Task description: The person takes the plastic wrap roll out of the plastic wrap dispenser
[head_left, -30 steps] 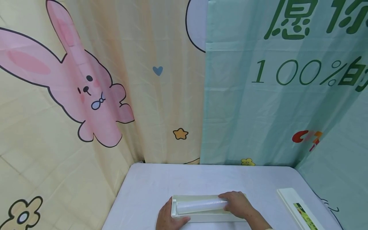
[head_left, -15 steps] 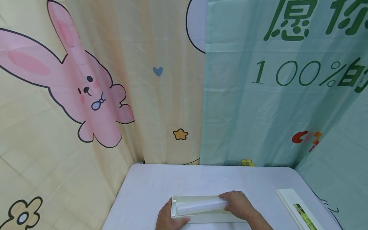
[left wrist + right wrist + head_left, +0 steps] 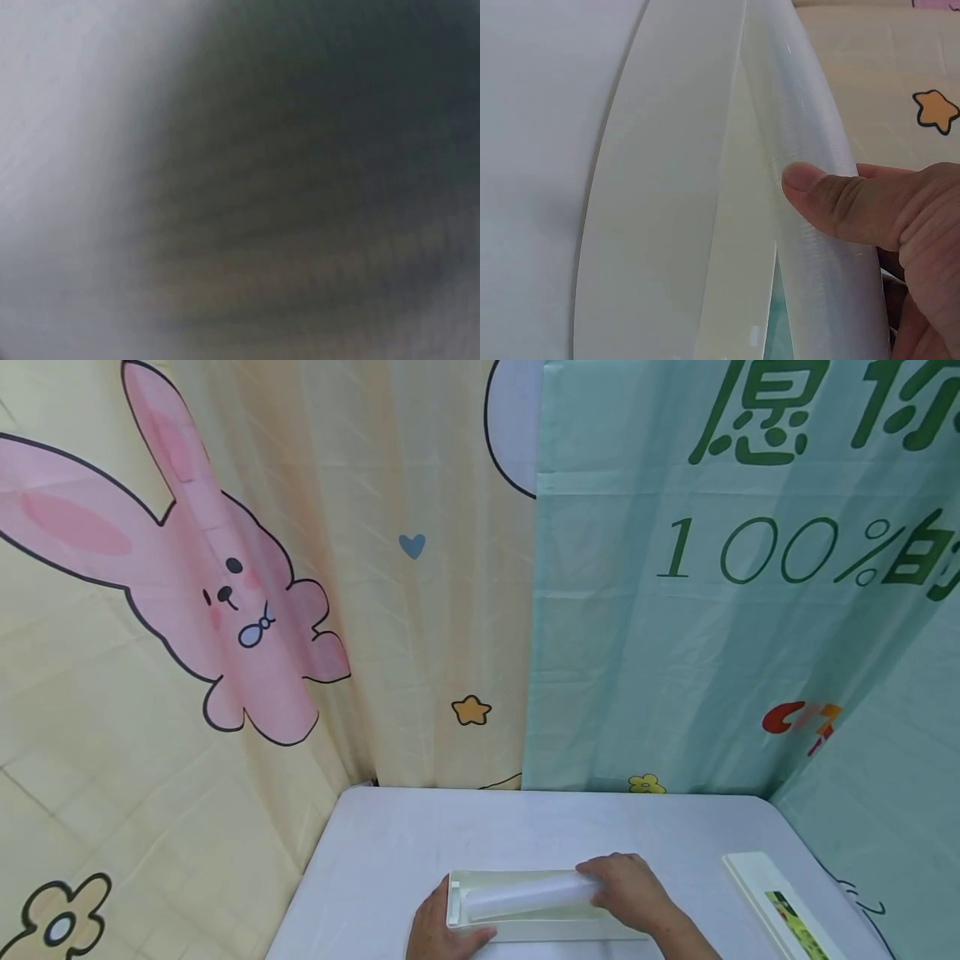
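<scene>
A long white open box [image 3: 562, 931] lies across the near part of the table. Inside it, a translucent roll of plastic film [image 3: 528, 897] sits aslant, its right end raised above the box. My left hand [image 3: 442, 925] grips the box's left end, thumb along the front wall. With my right hand [image 3: 633, 893] I hold the roll near its right end. Seen from the right wrist, the thumb [image 3: 840, 199] presses one side of the roll and the other fingers go behind it, partly hidden. The left wrist view is too dark and blurred to read.
On the right side of the white table [image 3: 420, 818] lies a long white lid-like piece [image 3: 753, 881] with a yellow-green label [image 3: 797, 927]. Printed curtains [image 3: 442, 635] hang behind the table and along both sides.
My right hand has shifted slightly right and up, and the roll has moved a little to the right with it. The left hand and the box have stayed in place.
</scene>
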Action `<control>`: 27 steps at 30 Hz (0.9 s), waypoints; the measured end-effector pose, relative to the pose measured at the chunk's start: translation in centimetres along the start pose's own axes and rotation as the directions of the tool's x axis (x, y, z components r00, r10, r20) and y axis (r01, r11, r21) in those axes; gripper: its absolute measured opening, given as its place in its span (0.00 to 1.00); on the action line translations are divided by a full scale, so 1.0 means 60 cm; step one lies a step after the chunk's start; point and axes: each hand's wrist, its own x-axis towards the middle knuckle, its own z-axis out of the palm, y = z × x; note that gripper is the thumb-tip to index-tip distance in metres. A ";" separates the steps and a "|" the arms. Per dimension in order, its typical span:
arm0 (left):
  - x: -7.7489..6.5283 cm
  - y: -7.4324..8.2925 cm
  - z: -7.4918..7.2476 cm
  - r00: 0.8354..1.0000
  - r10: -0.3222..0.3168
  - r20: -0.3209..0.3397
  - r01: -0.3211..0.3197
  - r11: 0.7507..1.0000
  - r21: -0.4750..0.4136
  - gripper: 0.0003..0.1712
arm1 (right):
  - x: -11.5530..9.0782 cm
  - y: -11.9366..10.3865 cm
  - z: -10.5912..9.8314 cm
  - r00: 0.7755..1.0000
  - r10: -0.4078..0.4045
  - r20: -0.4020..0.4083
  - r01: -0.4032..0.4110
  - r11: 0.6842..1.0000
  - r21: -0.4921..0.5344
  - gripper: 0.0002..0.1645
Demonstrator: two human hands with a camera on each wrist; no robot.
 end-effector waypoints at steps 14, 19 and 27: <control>0.001 0.002 -0.005 0.999 -0.010 0.034 0.010 1.000 -0.019 0.66 | -0.032 0.009 0.008 0.996 0.012 -0.088 -0.011 1.000 0.013 0.24; 0.002 0.005 -0.007 0.999 -0.015 0.042 0.016 1.000 -0.024 0.66 | -0.036 0.006 0.010 0.993 0.090 -0.075 -0.086 0.995 0.058 0.24; 0.000 0.004 -0.004 1.000 -0.003 0.022 0.004 1.000 -0.020 0.65 | -0.053 0.008 0.013 0.986 0.108 -0.126 -0.094 0.989 0.111 0.27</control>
